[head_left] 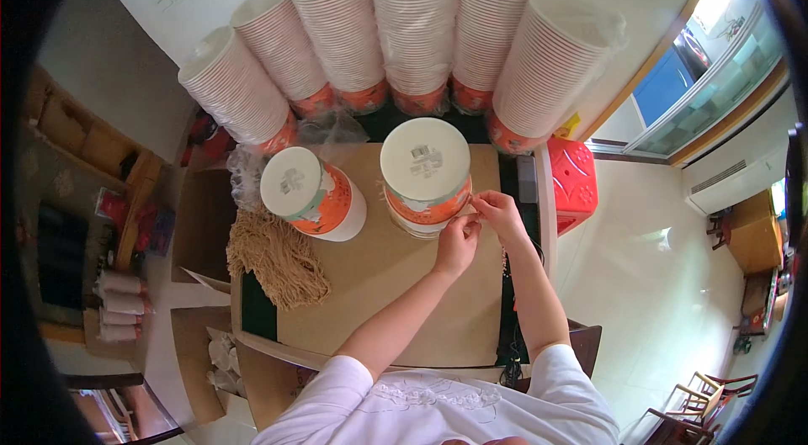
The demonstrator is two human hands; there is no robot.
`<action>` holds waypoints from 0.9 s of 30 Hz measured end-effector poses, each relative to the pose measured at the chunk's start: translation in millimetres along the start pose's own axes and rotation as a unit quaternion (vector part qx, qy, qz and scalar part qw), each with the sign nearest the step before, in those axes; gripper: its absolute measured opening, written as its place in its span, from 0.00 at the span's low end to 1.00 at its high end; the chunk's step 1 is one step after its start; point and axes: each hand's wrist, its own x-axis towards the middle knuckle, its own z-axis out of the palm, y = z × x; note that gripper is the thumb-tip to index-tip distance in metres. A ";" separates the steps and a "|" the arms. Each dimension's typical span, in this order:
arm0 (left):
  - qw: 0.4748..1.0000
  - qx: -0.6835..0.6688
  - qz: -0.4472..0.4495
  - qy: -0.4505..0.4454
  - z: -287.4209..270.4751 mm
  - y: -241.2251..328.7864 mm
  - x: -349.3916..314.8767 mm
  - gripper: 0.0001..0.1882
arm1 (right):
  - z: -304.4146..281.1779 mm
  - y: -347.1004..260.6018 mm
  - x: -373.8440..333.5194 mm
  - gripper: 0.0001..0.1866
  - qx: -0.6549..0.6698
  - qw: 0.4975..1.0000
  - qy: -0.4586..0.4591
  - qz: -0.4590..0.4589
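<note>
An upside-down paper bucket (429, 208), with a white base and an orange printed band, stands near the middle of the table. My left hand (457, 246) and my right hand (500, 216) meet at its lower right side, fingers pinched together. A small tan piece shows between them, too small to name. Left of it stands another inverted bucket (332, 208), white and orange, touched by neither hand. Beside that one lies a loose bundle of tan cords (273, 264).
Tall stacks of white paper buckets (415, 24) in clear plastic line the table's far side. Brown cardboard (387, 310) covers the tabletop. A red plastic stool (572, 182) stands at the right edge. Open cardboard boxes (198, 235) sit to the left.
</note>
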 end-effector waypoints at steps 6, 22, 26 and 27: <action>0.989 0.085 0.096 0.071 0.3 -0.3 -1.0 0.04 | 5.0 -2.5 3.9 0.07 -0.062 0.997 0.020 -0.033; 0.991 0.095 0.090 -0.006 -21.4 -0.6 -10.8 0.04 | 7.7 -7.2 17.3 0.09 -0.255 0.964 0.037 -0.066; 0.995 0.051 0.084 0.005 -29.7 -12.6 -35.9 0.11 | 13.4 -11.1 11.6 0.08 -0.205 0.975 0.052 -0.066; 0.995 0.042 0.088 -0.001 -39.4 -5.9 -46.2 0.14 | 7.3 -5.8 11.4 0.08 -0.207 0.974 0.057 -0.066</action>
